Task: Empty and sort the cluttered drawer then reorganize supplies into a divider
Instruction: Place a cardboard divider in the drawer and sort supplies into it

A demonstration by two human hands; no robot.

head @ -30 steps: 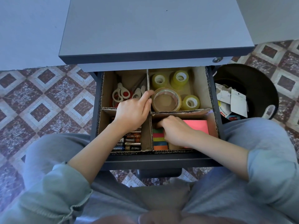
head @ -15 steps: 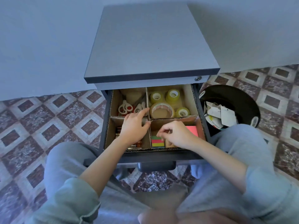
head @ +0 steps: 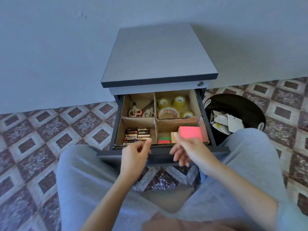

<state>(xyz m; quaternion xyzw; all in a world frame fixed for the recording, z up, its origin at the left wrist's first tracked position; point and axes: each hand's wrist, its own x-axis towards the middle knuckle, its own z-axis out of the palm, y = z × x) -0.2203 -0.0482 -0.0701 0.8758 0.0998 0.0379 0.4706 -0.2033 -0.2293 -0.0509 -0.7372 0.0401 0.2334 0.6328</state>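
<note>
Floor (head: 50,139): patterned tile in brown and cream, meets a plain wall at the rear. Cabinet (head: 158,52): grey top, stands on the tile against the wall. Bin (head: 246,107): black, round, sits just right of the cabinet, holds crumpled paper scraps (head: 226,121). Drawer (head: 110,155): directly under the cabinet top, pulled out toward the seated person, front panel between two knees in grey trousers. Divider (head: 138,120): brown cardboard, fitted inside the drawer, splits it into four compartments.

Left hand (head: 135,154): hovers over the drawer front by the near left compartment, fingers loosely curled, nothing held. Right hand (head: 188,150): hovers over the drawer front by the near right compartment, fingers relaxed and pointing down, thumb raised close to the pink pad, nothing held.

Far right compartment: tape rolls (head: 168,112), one wide roll in front, three narrower yellowish rolls around it. Near right compartment: pink pad (head: 190,132) at right, tan pad (head: 173,136) just beside it, striped sticky notes (head: 164,140) at left. Near left compartment: batteries (head: 137,135), laid flat in rows. Far left compartment: scissors (head: 135,112), pale handles toward the person. Lock (head: 200,84): round, metal, at the front right corner of the cabinet
</note>
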